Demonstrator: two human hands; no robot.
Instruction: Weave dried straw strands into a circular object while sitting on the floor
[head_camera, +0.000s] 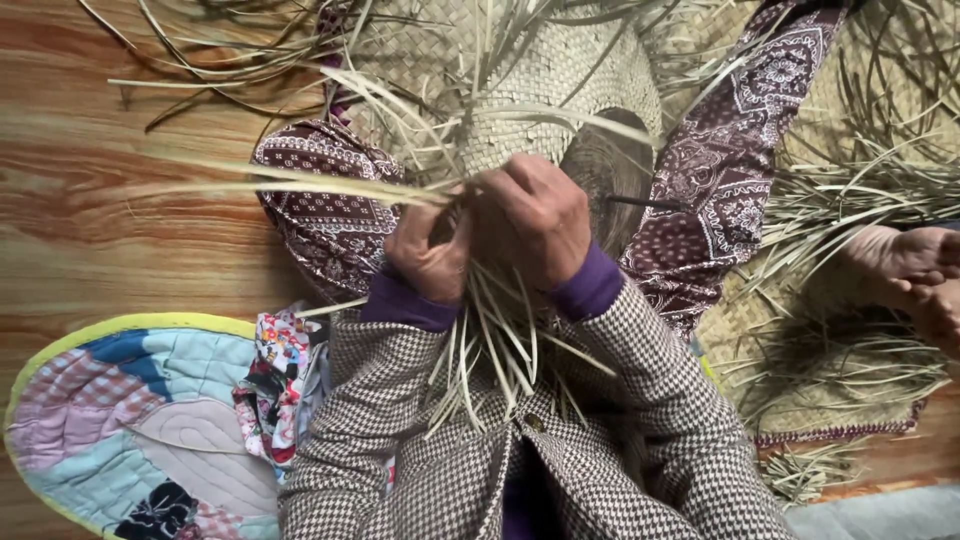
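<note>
A half-woven pale straw piece (540, 80), shaped like a hat, rests on my lap with loose strips sticking out all round. My left hand (428, 252) is closed on a bunch of long pale straw strips (300, 182) that run off to the left. My right hand (540, 220) sits right beside it, fingers curled over the strips where they meet the weave. More strip ends (490, 360) hang down below both hands toward my chest. I wear a houndstooth jacket with purple cuffs.
My legs in maroon patterned trousers (720, 170) spread to both sides. A patchwork cushion (130, 430) lies at lower left on the wooden floor (90, 220). A woven mat with heaps of loose straw (860, 190) and a bare foot (905, 255) are at right.
</note>
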